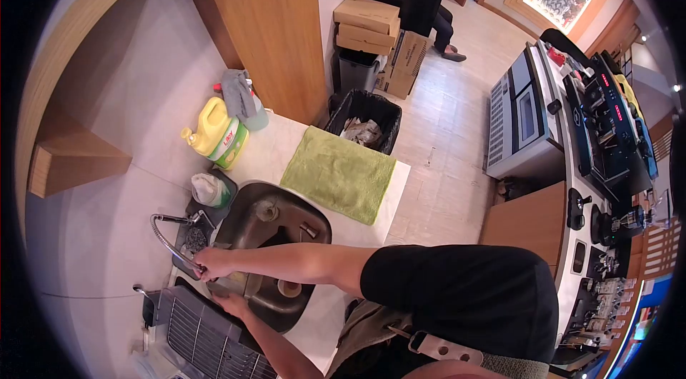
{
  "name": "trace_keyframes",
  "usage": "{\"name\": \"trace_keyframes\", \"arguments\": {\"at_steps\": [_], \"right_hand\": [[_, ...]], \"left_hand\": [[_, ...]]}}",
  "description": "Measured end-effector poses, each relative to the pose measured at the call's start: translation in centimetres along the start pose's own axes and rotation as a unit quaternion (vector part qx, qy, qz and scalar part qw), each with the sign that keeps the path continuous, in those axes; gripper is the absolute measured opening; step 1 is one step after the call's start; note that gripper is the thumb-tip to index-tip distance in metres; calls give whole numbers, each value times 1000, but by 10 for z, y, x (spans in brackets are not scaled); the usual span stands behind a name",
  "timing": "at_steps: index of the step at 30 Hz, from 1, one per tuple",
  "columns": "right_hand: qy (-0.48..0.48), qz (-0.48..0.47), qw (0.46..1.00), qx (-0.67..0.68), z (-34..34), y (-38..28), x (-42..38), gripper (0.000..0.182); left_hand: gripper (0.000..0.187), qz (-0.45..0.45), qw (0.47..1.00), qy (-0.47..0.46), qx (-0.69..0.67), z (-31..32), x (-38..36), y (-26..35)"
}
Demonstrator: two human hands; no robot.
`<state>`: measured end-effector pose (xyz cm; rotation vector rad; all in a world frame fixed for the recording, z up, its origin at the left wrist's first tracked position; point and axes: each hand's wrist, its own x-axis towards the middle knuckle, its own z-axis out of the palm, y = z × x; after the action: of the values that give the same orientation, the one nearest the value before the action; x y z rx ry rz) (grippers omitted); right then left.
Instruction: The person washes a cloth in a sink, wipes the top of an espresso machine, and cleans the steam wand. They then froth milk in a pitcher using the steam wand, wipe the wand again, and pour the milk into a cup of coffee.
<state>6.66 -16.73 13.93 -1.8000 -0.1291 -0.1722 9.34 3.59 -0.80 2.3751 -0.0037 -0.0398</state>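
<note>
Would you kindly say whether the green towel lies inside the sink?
No, the green towel lies on the counter beside the sink.

Silver faucet [175, 219], slender coiled neck, arched, left side of sink [239, 230], dark brown basin, rounded corners, partly hidden.

A person wears a loose black short-sleeved top [457, 290] with a grey-brown apron [381, 322], its pale strap [431, 347] punched with round holes. The right hand [215, 262] and left hand [233, 304] are bare.

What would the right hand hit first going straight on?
Likely the faucet hose, which the right hand seems to grip; past it, the wall. Depth is unclear from one view.
</note>
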Motion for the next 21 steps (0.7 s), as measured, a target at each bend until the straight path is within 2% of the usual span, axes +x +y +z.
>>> {"name": "trace_keyframes", "arguments": {"at_steps": [1, 4, 7, 8, 9, 10, 11, 12, 13, 14, 15, 16, 17, 19, 20, 21], "right_hand": [[4, -31, 999, -15, 0, 0, -1, 22], [-34, 37, 998, -36, -11, -3, 1, 23], [34, -19, 999, -16, -1, 9, -3, 29], [29, -19, 994, -102, 1, 17, -3, 33], [94, -130, 970, -181, 14, 52, 5, 36], [10, 12, 991, -135, -16, 3, -16, 42], [-17, 35, 998, -52, -35, -26, -31, 50], [-4, 65, 998, -9, -36, -16, -36, 53], [-11, 5, 997, -80, -40, -3, -35, 54], [-74, 22, 996, -53, -49, 4, -37, 52], [-85, -13, 984, -157, -62, -1, -41, 48], [-73, 7, 985, -158, -72, 6, -41, 46], [-22, -3, 987, -158, -75, 13, -42, 40], [73, -36, 963, -256, -81, 15, -28, 34], [81, -60, 954, -282, -76, 16, -18, 31], [93, -82, 943, -308, -73, 17, -7, 29]], "left_hand": [[62, 19, 1000, 6, -1, 0, 2, -2], [59, 36, 999, 22, -27, -7, -9, 13], [55, 141, 984, 83, -70, -9, -20, 35], [53, 242, 957, 119, -105, -9, -21, 38], [51, 342, 919, 148, -130, -11, -24, 44], [47, 302, 928, 98, -197, -32, -55, 103], [43, 243, 943, 97, -203, -45, -79, 145], [38, 211, 869, 4, -447, -25, -56, 121], [32, 195, 914, 35, -353, -35, -66, 146], [26, 200, 967, 136, -83, -37, -66, 142], [25, 237, 952, 178, -71, -39, -66, 146], [27, 218, 959, 172, -55, -42, -67, 152], [29, 201, 965, 162, -45, -48, -73, 157], [33, 177, 971, 163, 0, -48, -79, 160], [37, 183, 968, 170, 10, -48, -78, 157], [37, 155, 972, 164, -64, -44, -73, 151]]}}
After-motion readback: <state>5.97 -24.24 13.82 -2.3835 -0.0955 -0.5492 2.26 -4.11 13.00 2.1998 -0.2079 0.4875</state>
